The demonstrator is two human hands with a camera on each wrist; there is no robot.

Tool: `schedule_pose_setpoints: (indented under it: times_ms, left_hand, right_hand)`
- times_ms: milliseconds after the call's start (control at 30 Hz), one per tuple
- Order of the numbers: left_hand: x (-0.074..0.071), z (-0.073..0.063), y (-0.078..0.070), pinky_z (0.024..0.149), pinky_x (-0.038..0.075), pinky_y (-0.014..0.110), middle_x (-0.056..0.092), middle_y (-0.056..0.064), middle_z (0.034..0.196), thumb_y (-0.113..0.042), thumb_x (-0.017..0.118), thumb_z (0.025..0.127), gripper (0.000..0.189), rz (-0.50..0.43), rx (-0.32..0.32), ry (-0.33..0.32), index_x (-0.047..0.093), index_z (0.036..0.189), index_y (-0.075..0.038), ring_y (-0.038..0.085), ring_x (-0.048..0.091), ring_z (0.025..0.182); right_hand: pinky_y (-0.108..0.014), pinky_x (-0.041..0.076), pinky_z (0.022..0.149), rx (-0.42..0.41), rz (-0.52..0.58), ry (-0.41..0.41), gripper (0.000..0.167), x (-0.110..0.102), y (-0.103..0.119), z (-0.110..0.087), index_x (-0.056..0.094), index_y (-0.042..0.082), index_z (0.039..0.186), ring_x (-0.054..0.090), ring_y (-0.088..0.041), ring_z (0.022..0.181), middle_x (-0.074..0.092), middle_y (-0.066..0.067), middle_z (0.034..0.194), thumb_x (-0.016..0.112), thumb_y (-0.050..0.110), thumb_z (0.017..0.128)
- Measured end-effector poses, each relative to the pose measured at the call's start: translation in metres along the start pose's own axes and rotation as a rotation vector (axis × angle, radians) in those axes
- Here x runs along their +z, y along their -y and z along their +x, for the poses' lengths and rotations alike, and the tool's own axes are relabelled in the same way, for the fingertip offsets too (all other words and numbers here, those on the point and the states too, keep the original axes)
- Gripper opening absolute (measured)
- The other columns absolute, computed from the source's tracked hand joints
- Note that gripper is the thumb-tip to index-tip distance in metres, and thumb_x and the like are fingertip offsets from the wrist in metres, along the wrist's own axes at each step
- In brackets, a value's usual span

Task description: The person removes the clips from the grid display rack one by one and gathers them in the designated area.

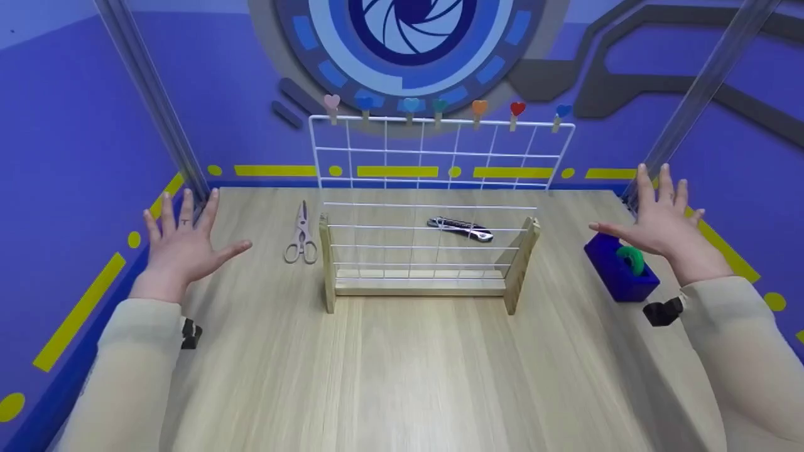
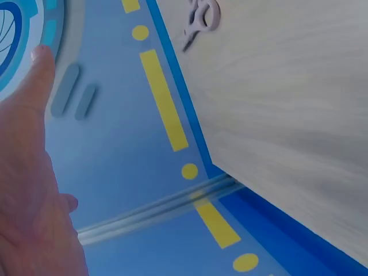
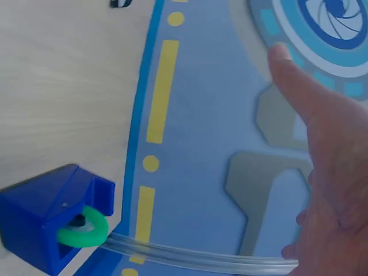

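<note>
My left hand (image 1: 182, 248) is held up over the table's left side, fingers spread, with nothing in it. To its right lie grey scissors (image 1: 302, 235), also in the left wrist view near the top. My right hand (image 1: 669, 226), likewise spread and holding nothing, hovers above the right side. Just below and left of it stands a blue tape dispenser (image 1: 622, 270) with a green ring (image 1: 631, 259) in it. Between the hands stands a wooden-sided rack (image 1: 421, 290) with white wires. Behind its wires lies a black and silver utility knife (image 1: 461, 228).
A white wire grid (image 1: 440, 152) rises at the table's back edge. Several heart-topped clothespins (image 1: 480, 108) are clipped along its top. Clear corner posts and blue printed walls enclose the wooden table (image 1: 408, 376). Each wrist carries a small black device (image 1: 663, 312).
</note>
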State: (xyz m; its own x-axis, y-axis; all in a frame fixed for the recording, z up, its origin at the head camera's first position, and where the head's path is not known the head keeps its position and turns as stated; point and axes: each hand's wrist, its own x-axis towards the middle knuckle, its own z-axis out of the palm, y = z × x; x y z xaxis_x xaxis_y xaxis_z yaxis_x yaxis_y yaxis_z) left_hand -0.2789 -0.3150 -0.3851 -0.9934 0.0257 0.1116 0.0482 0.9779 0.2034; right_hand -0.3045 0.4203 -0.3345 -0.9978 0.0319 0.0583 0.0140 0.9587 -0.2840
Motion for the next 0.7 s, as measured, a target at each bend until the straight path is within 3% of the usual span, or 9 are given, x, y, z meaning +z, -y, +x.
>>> schedule_pose_setpoints:
  times_ms: [300, 467, 533, 600, 700]
  left_hand:
    - [0.003, 0.011, -0.028, 0.116, -0.026, 0.071, -0.018, 0.022, 0.17, -0.075, 0.056, 0.091, 0.112, -0.147, 0.07, 0.013, -0.012, 0.165, -0.026, 0.047, -0.029, 0.153]
    - [0.007, 0.017, -0.044, 0.122, -0.018, 0.07, -0.009, 0.017, 0.173, -0.069, 0.062, 0.092, 0.109, -0.277, 0.119, 0.019, -0.006, 0.166, -0.027, 0.044, -0.021, 0.157]
    - [0.01, 0.02, -0.05, 0.124, -0.009, 0.072, -0.003, 0.014, 0.174, -0.066, 0.065, 0.091, 0.107, -0.343, 0.129, 0.025, -0.002, 0.166, -0.03, 0.043, -0.013, 0.159]
    - [0.015, 0.023, -0.057, 0.126, 0.003, 0.072, 0.005, 0.011, 0.175, -0.065, 0.068, 0.09, 0.105, -0.431, 0.129, 0.034, 0.004, 0.166, -0.033, 0.043, -0.002, 0.16]
    - [0.022, 0.027, -0.067, 0.127, 0.019, 0.065, 0.02, 0.007, 0.173, -0.056, 0.075, 0.089, 0.098, -0.603, 0.134, 0.044, 0.018, 0.165, -0.031, 0.04, 0.016, 0.159]
  right_hand:
    - [-0.083, -0.003, 0.114, -0.125, 0.172, -0.079, 0.115, -0.032, 0.03, 0.0, -0.01, 0.016, 0.165, -0.013, -0.058, 0.152, -0.02, -0.018, 0.171, 0.066, 0.063, 0.092]
    - [-0.077, 0.016, 0.12, -0.175, 0.339, -0.154, 0.096, -0.05, 0.05, -0.001, 0.007, 0.019, 0.167, 0.012, -0.048, 0.157, 0.005, -0.017, 0.174, 0.065, 0.052, 0.098]
    - [-0.063, 0.028, 0.124, -0.177, 0.42, -0.181, 0.086, -0.054, 0.055, -0.002, 0.016, 0.021, 0.166, 0.024, -0.042, 0.156, 0.018, -0.014, 0.173, 0.064, 0.048, 0.1]
    - [-0.039, 0.041, 0.122, -0.186, 0.522, -0.21, 0.075, -0.058, 0.059, -0.002, 0.026, 0.022, 0.164, 0.038, -0.028, 0.152, 0.03, -0.009, 0.17, 0.063, 0.042, 0.102]
    - [-0.009, 0.05, 0.1, -0.221, 0.697, -0.235, 0.061, -0.062, 0.067, -0.003, 0.041, 0.021, 0.157, 0.057, -0.006, 0.134, 0.051, -0.001, 0.158, 0.064, 0.033, 0.102]
